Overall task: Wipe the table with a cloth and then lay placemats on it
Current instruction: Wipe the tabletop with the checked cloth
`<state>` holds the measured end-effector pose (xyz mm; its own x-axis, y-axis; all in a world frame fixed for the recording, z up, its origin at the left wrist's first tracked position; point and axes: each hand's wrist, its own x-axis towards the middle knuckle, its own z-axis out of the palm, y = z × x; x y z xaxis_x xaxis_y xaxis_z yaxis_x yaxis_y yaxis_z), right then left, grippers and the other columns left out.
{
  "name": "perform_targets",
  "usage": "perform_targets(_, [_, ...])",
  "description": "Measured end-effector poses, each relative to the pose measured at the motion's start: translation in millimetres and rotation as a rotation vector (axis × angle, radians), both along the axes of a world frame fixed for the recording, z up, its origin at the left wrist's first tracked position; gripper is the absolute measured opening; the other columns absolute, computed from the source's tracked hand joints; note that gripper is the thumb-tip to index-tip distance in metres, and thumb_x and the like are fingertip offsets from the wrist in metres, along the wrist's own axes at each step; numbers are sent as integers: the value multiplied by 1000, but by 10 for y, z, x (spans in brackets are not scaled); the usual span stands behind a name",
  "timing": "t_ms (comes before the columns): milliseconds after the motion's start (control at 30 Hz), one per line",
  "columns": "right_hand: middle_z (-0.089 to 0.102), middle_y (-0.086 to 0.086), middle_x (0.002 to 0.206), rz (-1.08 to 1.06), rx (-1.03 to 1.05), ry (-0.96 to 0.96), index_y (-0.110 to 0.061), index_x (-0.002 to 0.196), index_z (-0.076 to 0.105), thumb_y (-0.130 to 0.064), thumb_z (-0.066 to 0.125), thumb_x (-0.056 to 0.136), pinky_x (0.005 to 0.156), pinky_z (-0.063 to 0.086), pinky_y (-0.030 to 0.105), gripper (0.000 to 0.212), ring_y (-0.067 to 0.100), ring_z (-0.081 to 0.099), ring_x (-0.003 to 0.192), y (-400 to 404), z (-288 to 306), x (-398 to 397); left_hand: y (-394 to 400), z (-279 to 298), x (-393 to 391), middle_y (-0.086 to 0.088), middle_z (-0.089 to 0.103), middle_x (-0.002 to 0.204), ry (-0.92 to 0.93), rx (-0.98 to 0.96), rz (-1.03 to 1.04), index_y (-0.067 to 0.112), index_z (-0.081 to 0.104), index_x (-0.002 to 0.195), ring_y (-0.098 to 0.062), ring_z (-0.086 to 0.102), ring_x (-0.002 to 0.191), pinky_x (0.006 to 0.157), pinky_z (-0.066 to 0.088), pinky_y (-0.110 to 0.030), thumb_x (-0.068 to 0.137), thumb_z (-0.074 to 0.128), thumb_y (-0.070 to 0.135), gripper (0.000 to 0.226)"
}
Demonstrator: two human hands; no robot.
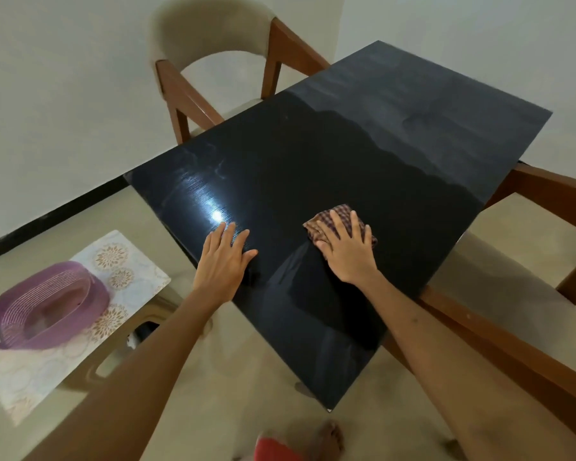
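Observation:
A glossy black table fills the middle of the view. Its near part looks dark and shiny, and its far right part looks dull and grey. My right hand lies flat with spread fingers on a brown checked cloth, pressing it against the tabletop. My left hand rests flat on the table near its left edge, fingers apart, holding nothing. A pale placemat with gold flower patterns lies on a low surface at the lower left.
A purple woven basket sits on the placemat. A wooden chair with a beige back stands at the table's far left side. Another wooden chair stands at the right. White walls rise behind. My foot shows below.

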<state>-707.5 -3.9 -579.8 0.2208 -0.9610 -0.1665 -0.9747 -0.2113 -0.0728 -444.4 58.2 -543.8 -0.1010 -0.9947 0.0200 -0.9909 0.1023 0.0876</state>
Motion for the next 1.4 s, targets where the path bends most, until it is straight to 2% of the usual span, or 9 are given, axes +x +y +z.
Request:
perform_targets(167, [6,-3,163,105,-26,-6,-34,153,15,-49,27,101,117,4,59,56,37,-5,148,462,13,406,113,-2,85,-21,52,132,15,9,17,7,53,128,-42,44,128,103,39,-51,97,21,46,60])
perform_targets(333, [29,1,157,333,-57,-44,-33,145,34,-49,28,97,113,22,62,51,39,21,145,1117,-97,933,161,-5,98,-20,47,138,28,14,13,9,49,133,-40,38,133,107,35,-49,99,18,48,60])
perform_targets(533, [26,-3,159,296,-42,-39,-34,144,41,-49,28,97,114,19,61,51,37,16,147,937,-57,834,187,17,162,-21,47,139,52,-3,12,9,50,133,-40,37,134,107,36,-51,98,23,46,57])
perform_targets(633, [7,-4,163,120,-7,-30,-35,152,22,-48,28,101,117,4,60,53,36,-6,148,630,-17,814,237,46,264,-22,50,135,37,-29,8,8,51,130,-42,40,131,105,37,-50,98,29,41,51])
perform_targets(767, [0,-4,163,22,-3,-48,-37,153,15,-49,23,102,116,0,60,53,37,-10,148,561,27,996,333,44,441,-22,51,134,81,-58,31,6,53,129,-43,41,131,106,37,-51,97,21,43,58])
perform_targets(1000, [44,-1,149,333,-55,-68,-36,133,56,-52,28,93,104,32,67,51,43,34,139,1072,-30,1605,400,-42,505,-20,42,143,119,-80,0,9,46,136,-37,30,139,112,28,-47,103,35,31,42])
perform_targets(1167, [35,-1,155,368,-73,-42,-39,141,45,-49,29,96,108,27,65,49,40,25,144,1194,-87,1331,372,50,398,-18,37,148,115,-66,-14,11,43,139,-35,25,141,115,22,-45,100,24,41,53])
perform_targets(1300, [30,-3,157,330,-92,-85,-39,143,39,-47,33,98,113,22,61,46,36,21,146,1686,-96,878,365,27,285,-20,41,145,120,-64,-42,9,45,138,-37,28,140,113,25,-48,101,31,38,50])
perform_targets(1400, [29,-5,157,305,-98,-66,-42,146,31,-51,32,98,112,27,59,49,33,25,145,2084,-130,447,346,11,119,-19,44,142,146,-57,-62,8,48,136,-38,31,138,111,28,-48,99,37,38,48])
